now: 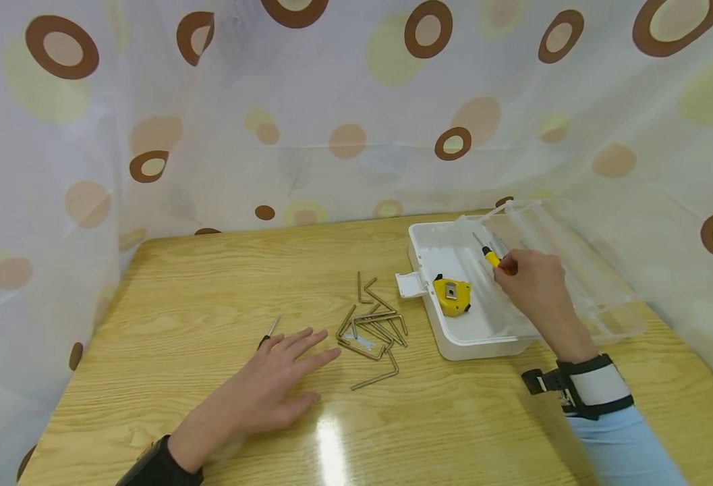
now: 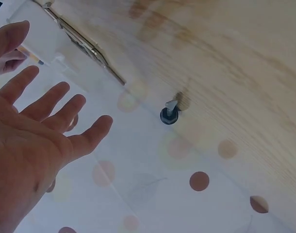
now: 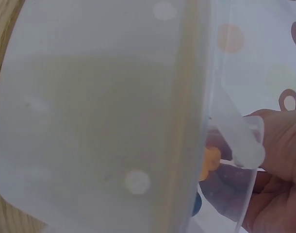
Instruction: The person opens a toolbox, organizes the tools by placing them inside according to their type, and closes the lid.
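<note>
My right hand [image 1: 532,280] pinches a screwdriver [image 1: 491,257] by its yellow and black handle, over the right part of an open white toolbox [image 1: 471,347]. Its thin metal shaft points up and away. In the right wrist view the clear lid partly hides the hand [image 3: 279,160] and the orange-looking handle [image 3: 211,160]. My left hand [image 1: 277,381] is spread palm down at the table's middle, holding nothing. Just beyond it lies a small dark-handled screwdriver [image 1: 269,332], partly hidden by the fingers. Right of the fingertips is a loose pile of brass-coloured L-shaped rods [image 1: 371,327].
A yellow tape measure [image 1: 452,297] lies in the toolbox's left part. The clear lid [image 1: 587,270] leans open to the right, and a white latch [image 1: 411,285] sticks out left. A patterned curtain [image 1: 307,182] borders the wooden table [image 1: 210,290].
</note>
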`<control>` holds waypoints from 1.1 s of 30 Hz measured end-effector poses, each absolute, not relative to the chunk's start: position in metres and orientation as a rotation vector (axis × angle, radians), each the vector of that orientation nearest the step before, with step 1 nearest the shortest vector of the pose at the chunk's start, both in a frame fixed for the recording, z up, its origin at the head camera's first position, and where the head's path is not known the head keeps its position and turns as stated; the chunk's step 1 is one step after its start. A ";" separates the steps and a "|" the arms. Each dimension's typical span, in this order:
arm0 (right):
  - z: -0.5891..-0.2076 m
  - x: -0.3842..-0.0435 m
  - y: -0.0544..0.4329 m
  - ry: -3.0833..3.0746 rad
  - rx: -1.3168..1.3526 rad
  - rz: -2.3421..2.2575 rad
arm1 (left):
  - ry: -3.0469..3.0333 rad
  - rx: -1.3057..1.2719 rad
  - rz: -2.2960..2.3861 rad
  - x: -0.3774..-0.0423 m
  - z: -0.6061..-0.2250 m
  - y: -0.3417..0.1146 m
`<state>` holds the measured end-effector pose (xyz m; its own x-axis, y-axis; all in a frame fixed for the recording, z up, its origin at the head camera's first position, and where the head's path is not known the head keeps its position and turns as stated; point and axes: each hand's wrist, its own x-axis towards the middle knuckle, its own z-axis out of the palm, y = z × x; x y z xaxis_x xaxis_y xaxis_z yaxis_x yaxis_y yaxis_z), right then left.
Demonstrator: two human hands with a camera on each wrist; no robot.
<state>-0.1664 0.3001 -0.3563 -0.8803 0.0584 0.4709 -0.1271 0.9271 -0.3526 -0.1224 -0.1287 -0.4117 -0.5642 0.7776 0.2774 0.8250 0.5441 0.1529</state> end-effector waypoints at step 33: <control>-0.360 -0.155 0.231 -2.695 0.170 0.402 | -2.767 -1.108 -0.420 -0.135 -0.403 -0.168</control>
